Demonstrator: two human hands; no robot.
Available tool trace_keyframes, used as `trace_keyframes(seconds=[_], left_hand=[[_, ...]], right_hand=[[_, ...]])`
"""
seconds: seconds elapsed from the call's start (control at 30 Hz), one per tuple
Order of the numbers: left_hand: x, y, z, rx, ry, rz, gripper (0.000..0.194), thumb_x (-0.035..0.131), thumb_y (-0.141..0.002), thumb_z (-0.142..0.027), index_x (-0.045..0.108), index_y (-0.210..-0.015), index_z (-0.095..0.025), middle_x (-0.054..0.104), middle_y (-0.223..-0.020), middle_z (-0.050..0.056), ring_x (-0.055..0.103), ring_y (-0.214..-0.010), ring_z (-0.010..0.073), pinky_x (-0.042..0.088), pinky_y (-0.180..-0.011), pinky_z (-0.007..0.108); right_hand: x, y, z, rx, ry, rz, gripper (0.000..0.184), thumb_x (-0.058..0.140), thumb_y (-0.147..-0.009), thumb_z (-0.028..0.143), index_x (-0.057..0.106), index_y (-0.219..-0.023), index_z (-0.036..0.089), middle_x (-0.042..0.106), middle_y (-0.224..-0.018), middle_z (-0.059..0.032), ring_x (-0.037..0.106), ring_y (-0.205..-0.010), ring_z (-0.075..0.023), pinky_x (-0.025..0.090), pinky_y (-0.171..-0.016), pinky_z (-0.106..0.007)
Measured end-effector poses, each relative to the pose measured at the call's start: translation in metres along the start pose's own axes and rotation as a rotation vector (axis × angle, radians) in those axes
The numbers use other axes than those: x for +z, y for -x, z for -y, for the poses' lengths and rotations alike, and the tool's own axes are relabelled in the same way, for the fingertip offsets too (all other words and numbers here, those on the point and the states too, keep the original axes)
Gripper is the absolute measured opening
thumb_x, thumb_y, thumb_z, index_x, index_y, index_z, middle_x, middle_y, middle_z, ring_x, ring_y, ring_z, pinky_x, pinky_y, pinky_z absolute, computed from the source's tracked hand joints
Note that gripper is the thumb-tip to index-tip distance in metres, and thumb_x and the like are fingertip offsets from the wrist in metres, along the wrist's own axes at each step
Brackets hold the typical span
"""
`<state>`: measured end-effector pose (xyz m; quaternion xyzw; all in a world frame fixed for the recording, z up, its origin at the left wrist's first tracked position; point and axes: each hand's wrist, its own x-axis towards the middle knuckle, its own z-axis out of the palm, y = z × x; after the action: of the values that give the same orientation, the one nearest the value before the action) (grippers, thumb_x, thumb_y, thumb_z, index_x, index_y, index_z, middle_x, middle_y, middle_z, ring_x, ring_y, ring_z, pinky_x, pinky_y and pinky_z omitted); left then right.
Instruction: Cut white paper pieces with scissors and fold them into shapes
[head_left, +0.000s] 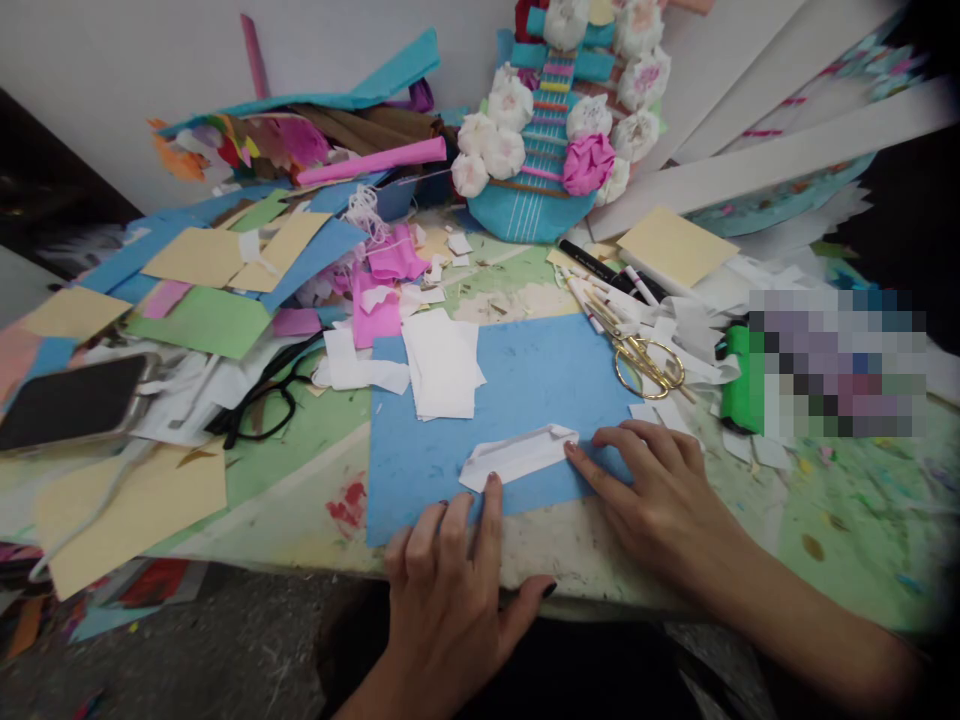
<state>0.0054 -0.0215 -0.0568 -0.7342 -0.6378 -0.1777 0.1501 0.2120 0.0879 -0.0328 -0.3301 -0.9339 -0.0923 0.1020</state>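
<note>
On a messy green-topped table (832,545), seen from the head, a long folded white paper strip (517,460) was pressed, not pinched, by the left hand (450,570) and right hand (660,500) onto flat blue paper (532,370); uneven pushing could have left it crooked.

The left hand (450,580) is at 6 o'clock, its back up. Its pointer finger (489,530) goes to 12, its thumb (527,606) to 2. The right hand (664,490) is at 4, pointer finger at 10, arm (795,603) back toward 4.
</note>
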Motion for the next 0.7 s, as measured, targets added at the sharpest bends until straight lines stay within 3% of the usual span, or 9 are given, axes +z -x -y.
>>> trace_keyframes(seconds=[0.17, 0.33, 0.7], left_hand=[[0.002, 0.005, 0.008, -0.054, 0.088, 0.006, 0.060, 0.059, -0.077, -0.054, 0.057, -0.127, -0.021, 0.052, -0.111, 0.015, 0.045, -0.100, 0.0330, 0.032, -0.083, 0.047], [0.003, 0.009, 0.011, -0.094, 0.148, -0.037, 0.058, 0.062, -0.076, -0.050, 0.058, -0.125, -0.020, 0.056, -0.113, 0.015, 0.047, -0.100, 0.0348, 0.033, -0.084, 0.049], [-0.006, 0.005, 0.017, 0.076, -0.049, -0.015, 0.050, 0.063, -0.080, -0.040, 0.060, -0.124, -0.015, 0.063, -0.110, 0.013, 0.049, -0.100, 0.0323, 0.031, -0.085, 0.046]], right_hand=[[-0.002, -0.002, -0.004, 0.010, -0.002, 0.042, 0.042, 0.049, -0.085, 0.008, 0.062, -0.122, 0.023, 0.058, -0.107, -0.0154, 0.045, -0.103, -0.0343, 0.034, -0.079, -0.046], [-0.003, -0.004, -0.002, 0.000, -0.027, 0.033, 0.043, 0.045, -0.084, 0.004, 0.063, -0.120, 0.017, 0.058, -0.101, -0.0167, 0.045, -0.100, -0.0341, 0.036, -0.078, -0.047], [-0.004, -0.005, 0.001, -0.014, -0.023, 0.046, 0.041, 0.042, -0.086, 0.005, 0.061, -0.121, 0.015, 0.058, -0.096, -0.0154, 0.045, -0.095, -0.0310, 0.036, -0.077, -0.045]])
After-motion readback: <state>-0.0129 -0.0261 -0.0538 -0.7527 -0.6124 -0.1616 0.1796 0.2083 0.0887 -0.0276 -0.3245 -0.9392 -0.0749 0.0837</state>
